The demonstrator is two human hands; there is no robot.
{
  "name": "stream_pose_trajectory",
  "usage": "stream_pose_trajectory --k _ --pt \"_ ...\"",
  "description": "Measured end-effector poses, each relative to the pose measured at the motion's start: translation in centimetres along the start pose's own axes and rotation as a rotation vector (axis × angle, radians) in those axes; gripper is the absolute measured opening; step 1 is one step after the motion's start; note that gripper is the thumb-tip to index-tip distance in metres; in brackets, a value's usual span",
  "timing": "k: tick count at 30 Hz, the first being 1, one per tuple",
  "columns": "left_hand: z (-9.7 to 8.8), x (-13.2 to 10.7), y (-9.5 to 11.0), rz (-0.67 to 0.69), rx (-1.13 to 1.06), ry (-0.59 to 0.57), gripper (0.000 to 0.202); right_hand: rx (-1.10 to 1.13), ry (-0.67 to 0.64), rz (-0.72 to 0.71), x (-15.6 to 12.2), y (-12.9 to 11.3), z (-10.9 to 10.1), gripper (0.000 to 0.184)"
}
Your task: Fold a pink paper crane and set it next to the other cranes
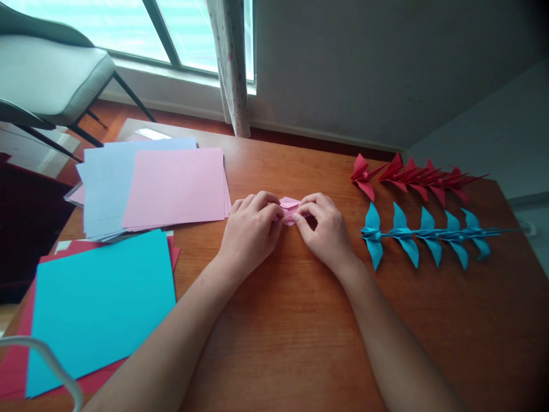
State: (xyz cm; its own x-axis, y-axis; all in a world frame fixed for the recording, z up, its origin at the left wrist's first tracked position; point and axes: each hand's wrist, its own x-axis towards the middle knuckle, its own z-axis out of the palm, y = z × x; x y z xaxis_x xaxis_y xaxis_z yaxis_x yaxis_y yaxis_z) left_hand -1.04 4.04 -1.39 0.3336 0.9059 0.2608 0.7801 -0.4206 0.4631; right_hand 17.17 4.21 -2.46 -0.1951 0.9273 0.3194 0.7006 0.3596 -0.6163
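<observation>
A small folded piece of pink paper point(289, 206) lies on the wooden table point(300, 332), pinched between both hands. My left hand point(251, 232) curls its fingers onto the piece's left side. My right hand point(326, 229) grips its right side with bent fingers. Most of the pink piece is hidden under the fingertips.
Left of the hands lie sheets of pink paper point(175, 186) on pale blue paper point(103, 183), and nearer me a cyan sheet point(100, 306) over red paper point(12, 366). To the right are a row of folded red shapes point(412, 177) and a row of folded blue shapes point(424, 234). A chair point(47, 74) stands far left.
</observation>
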Motion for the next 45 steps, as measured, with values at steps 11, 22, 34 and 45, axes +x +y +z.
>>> stream_pose_trajectory --k 11,22,34,45 --pt "0.07 -0.04 0.36 -0.029 0.012 0.003 0.01 -0.115 0.031 -0.002 -0.34 -0.37 -0.09 0.014" --pt "0.24 0.06 0.58 -0.056 0.027 -0.001 0.011 -0.128 0.018 0.035 -0.33 -0.14 0.28 0.014" --pt "0.29 0.05 0.49 -0.056 0.044 0.002 0.011 -0.146 0.004 0.078 -0.26 -0.48 0.47 0.015" --pt "0.27 0.19 0.85 -0.089 0.05 -0.003 0.013 -0.127 0.022 0.084 -0.28 -0.55 0.55 0.014"
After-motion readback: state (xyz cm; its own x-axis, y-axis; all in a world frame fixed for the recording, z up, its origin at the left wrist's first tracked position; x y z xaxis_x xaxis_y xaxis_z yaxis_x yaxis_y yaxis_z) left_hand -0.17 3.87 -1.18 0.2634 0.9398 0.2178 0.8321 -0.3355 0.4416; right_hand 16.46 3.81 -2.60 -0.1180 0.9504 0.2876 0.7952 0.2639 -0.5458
